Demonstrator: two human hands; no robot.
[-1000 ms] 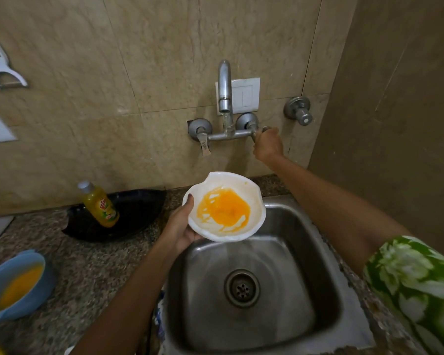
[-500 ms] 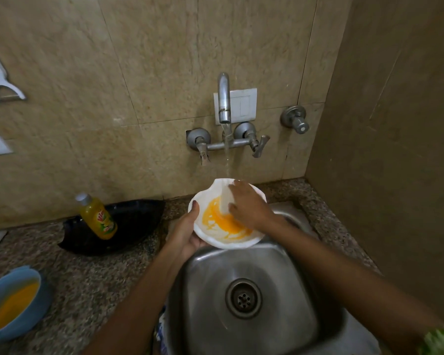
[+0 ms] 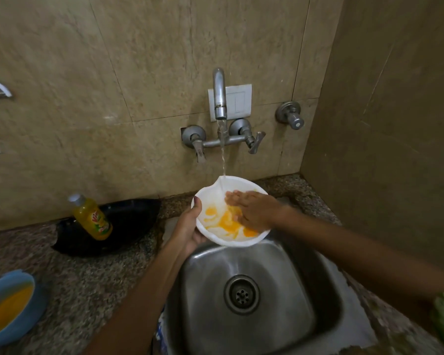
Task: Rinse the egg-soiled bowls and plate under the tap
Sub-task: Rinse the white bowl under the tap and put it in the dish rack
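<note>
White bowl [image 3: 215, 196], egg-smeared, under tap [image 3: 220, 98] stream. Left hand [image 3: 187, 229] grips its rim; right hand [image 3: 251, 210], fingers straight, rubs inside.

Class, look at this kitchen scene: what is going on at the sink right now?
A person is rinsing a white bowl smeared with yellow egg. The left hand grips its rim, holding it above the steel sink, while water from the tap runs into it. The right hand rubs the inside with flat fingers. A blue bowl with egg in it waits on the counter to the left.
</note>
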